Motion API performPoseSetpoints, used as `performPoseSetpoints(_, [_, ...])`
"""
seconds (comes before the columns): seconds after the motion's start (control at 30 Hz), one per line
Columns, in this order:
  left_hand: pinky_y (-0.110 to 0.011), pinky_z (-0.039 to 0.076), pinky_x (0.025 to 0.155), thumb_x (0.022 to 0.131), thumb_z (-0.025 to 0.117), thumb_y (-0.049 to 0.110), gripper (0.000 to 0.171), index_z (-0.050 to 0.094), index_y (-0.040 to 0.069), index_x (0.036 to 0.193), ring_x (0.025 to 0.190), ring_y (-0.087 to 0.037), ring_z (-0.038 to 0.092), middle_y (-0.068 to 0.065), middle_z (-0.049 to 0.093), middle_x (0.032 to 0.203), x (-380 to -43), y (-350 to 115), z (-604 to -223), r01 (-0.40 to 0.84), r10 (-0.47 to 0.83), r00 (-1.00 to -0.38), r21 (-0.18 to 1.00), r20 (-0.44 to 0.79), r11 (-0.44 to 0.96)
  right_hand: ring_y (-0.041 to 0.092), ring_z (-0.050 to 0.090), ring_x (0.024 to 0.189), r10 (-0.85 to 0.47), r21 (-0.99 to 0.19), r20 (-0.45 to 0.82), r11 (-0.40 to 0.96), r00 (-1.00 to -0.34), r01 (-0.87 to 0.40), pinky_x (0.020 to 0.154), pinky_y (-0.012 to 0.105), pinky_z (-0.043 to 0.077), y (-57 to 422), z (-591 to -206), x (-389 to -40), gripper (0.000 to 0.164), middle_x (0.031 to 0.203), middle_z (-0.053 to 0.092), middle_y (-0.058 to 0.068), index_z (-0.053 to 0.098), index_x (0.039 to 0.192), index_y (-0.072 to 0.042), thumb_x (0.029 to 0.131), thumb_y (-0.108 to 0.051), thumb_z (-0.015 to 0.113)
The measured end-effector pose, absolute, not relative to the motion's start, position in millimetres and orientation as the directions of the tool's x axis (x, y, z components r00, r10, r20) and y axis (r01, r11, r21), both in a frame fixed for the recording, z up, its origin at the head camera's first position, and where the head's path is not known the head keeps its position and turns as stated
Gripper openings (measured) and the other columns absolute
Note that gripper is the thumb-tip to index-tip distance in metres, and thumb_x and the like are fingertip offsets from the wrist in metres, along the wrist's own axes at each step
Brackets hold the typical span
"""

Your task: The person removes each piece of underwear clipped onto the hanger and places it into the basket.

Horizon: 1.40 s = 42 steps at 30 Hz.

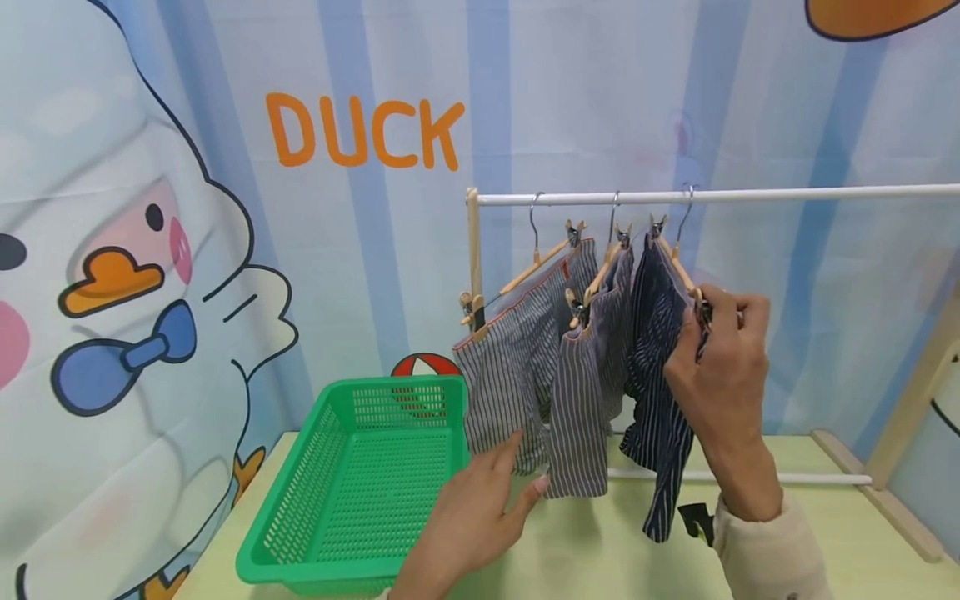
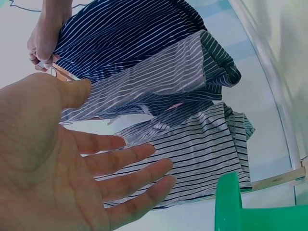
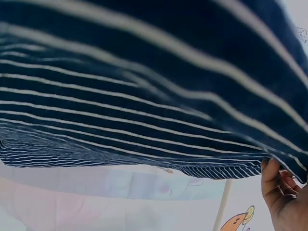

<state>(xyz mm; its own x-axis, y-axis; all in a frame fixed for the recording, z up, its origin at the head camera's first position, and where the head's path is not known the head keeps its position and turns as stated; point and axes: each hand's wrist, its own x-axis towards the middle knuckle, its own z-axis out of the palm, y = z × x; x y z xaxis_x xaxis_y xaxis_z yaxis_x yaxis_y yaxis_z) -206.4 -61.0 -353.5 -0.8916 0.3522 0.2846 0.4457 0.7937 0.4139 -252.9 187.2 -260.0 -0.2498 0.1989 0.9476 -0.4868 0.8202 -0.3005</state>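
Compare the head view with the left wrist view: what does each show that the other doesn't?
Only the head view: the orange DUCK lettering, the white upper rail and the back of the left hand.

Only the left wrist view: that hand's palm side, fingers spread.

Both: the right hand gripping the dark garment's hanger, three striped garments and the green basket, just partly in the wrist view.

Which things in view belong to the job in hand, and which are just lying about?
In the job: right hand, gripping a wooden clip hanger; navy striped pants on it; left hand, near two pairs of grey striped pants; white rail.

Apparently just there: green basket, though possibly standing by; duck-print backdrop.
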Motion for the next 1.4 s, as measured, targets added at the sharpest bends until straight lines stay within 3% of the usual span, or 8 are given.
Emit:
performPoseSetpoints(0.33, [-0.054, 0.042, 0.111, 0.101, 0.032, 0.065, 0.077, 0.024, 0.014, 0.159, 0.143, -0.03, 0.043, -0.007, 0.04, 0.159, -203.7, -62.4, -350.8, 0.44, 0.353, -0.897, 0.45, 0.267, 0.777, 0.036, 0.051, 0.074, 0.213, -0.306, 0.947, 0.822, -0.239, -0.481, 0.058, 0.043, 0.038, 184.7, -256.6, -242.5, 0.03, 0.108, 0.042, 0.03, 0.056, 0.125, 0.008, 0.102, -0.008, 0.048])
performPoseSetpoints(0.67, [-0.054, 0.045, 0.107, 0.102, 0.034, 0.063, 0.076, 0.026, 0.013, 0.158, 0.14, -0.032, 0.047, -0.01, 0.043, 0.156, -205.8, -67.2, -351.1, 0.454, 0.348, -0.887, 0.438, 0.303, 0.776, 0.033, 0.049, 0.077, 0.24, -0.329, 0.941, 0.818, -0.239, -0.473, 0.065, 0.027, 0.031, 190.1, -269.4, -234.2, 0.03, 0.108, 0.042, 0.03, 0.056, 0.126, 0.006, 0.101, -0.007, 0.051])
performPoseSetpoints(0.87, [-0.054, 0.047, 0.105, 0.101, 0.034, 0.064, 0.076, 0.026, 0.014, 0.158, 0.138, -0.031, 0.049, -0.009, 0.045, 0.155, -204.7, -66.9, -351.7, 0.451, 0.34, -0.889, 0.447, 0.308, 0.773, 0.038, 0.054, 0.084, 0.273, -0.374, 0.923, 0.803, -0.272, -0.464, 0.069, 0.032, 0.036, 190.0, -277.6, -221.9, 0.03, 0.111, 0.045, 0.031, 0.057, 0.127, 0.006, 0.1, -0.007, 0.052])
performPoseSetpoints(1.1, [-0.054, 0.046, 0.106, 0.101, 0.034, 0.065, 0.077, 0.027, 0.014, 0.158, 0.139, -0.031, 0.048, -0.009, 0.045, 0.155, -205.1, -66.3, -349.5, 0.441, 0.327, -0.891, 0.432, 0.316, 0.787, 0.039, 0.051, 0.087, 0.268, -0.384, 0.916, 0.802, -0.298, -0.458, 0.074, 0.049, 0.046, 188.9, -282.3, -207.3, 0.03, 0.112, 0.043, 0.03, 0.056, 0.127, 0.008, 0.099, -0.004, 0.052])
performPoseSetpoints(1.3, [-0.054, 0.046, 0.105, 0.101, 0.036, 0.064, 0.076, 0.028, 0.015, 0.158, 0.138, -0.032, 0.05, -0.011, 0.047, 0.153, -204.1, -67.8, -348.3, 0.434, 0.319, -0.894, 0.434, 0.315, 0.789, 0.037, 0.049, 0.086, 0.264, -0.393, 0.908, 0.805, -0.326, -0.443, 0.074, 0.045, 0.044, 187.6, -289.1, -198.3, 0.028, 0.11, 0.041, 0.031, 0.056, 0.125, 0.009, 0.099, -0.002, 0.052])
performPoseSetpoints(1.4, [-0.054, 0.047, 0.105, 0.101, 0.036, 0.064, 0.075, 0.029, 0.014, 0.157, 0.137, -0.032, 0.05, -0.012, 0.049, 0.152, -204.2, -68.0, -348.6, 0.431, 0.316, -0.896, 0.438, 0.312, 0.789, 0.034, 0.048, 0.085, 0.277, -0.406, 0.901, 0.809, -0.333, -0.426, 0.075, 0.038, 0.042, 187.6, -293.7, -193.5, 0.028, 0.109, 0.041, 0.03, 0.056, 0.125, 0.008, 0.098, -0.002, 0.053])
